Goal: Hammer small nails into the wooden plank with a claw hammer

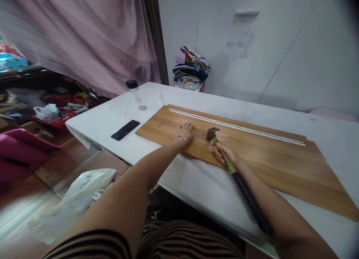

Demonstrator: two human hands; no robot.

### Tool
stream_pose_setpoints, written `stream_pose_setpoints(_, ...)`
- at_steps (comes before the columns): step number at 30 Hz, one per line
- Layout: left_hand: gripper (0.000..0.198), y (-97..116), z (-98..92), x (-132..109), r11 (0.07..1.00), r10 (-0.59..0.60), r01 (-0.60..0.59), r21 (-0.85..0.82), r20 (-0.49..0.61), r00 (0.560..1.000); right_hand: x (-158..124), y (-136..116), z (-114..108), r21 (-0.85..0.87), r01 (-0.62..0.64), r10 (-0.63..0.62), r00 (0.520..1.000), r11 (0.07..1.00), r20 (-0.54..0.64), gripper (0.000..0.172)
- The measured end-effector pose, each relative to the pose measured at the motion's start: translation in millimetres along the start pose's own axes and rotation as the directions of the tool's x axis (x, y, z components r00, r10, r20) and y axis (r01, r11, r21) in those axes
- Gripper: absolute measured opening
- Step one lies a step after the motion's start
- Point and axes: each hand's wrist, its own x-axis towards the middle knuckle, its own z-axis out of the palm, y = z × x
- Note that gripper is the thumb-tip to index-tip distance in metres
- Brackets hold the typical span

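Wooden board [252, 158] on white surface [117, 117], its right end cut off by the frame; specks beside the hammer head are too small to identify. Left hand [185, 133] rests on the board, fingers drawn together, anything beneath them hidden. Right hand [224, 153] has its fingers clamped on the hammer [246, 194] near its head, over the board; wall note [235, 44] reads "45-50".

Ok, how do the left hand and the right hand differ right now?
The left hand rests knuckles-up on the wooden board with no tool in it. The right hand is clenched round the hammer, close to its head. The left hand's wrist wears a thin bracelet, and none shows on the right hand's. The left hand lies farther in on the board, and the right hand is near its front edge. Both are over the board's left end.
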Motion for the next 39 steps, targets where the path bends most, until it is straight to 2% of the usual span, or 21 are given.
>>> stream_pose_setpoints(5, 0.035, 1.4, -2.2, -0.7, 1.000, -0.005, 0.005, -0.012, 0.001, 1.000, -0.8, -0.4, 1.6, 0.016, 0.052, -0.052, 0.998, 0.999, -0.024, 0.048)
stream_pose_setpoints(12, 0.036, -2.8, 4.9, 2.1, 1.000, 0.007, -0.007, -0.009, -0.011, 1.000, -2.2, -3.1, 3.3, -0.014, 0.007, -0.007, 1.000, 1.000, -0.019, 0.051)
stream_pose_setpoints(19, 0.035, -2.5, 4.7, 2.2, 1.000, 0.012, -0.012, -0.001, -0.009, 1.000, -0.5, 1.8, 3.2, 0.003, 0.054, -0.054, 0.998, 0.999, -0.044, 0.053)
stream_pose_setpoints(25, 0.034, -1.6, 3.8, 2.0, 1.000, 0.006, -0.007, -0.006, -0.007, 1.000, -1.6, -1.1, 2.6, -0.004, -0.004, 0.004, 1.000, 1.000, -0.023, 0.050)
stream_pose_setpoints(31, 0.034, -1.9, 3.6, 1.9, 1.000, 0.011, -0.011, -0.006, -0.005, 1.000, -2.2, -2.0, 2.9, -0.002, 0.029, -0.029, 0.999, 1.000, -0.034, 0.049)
stream_pose_setpoints(39, 0.034, -2.9, 5.9, 3.1, 1.000, 0.013, -0.013, -0.005, -0.012, 1.000, -2.5, -3.3, 3.6, -0.014, 0.000, -0.001, 1.000, 1.000, -0.018, 0.049)
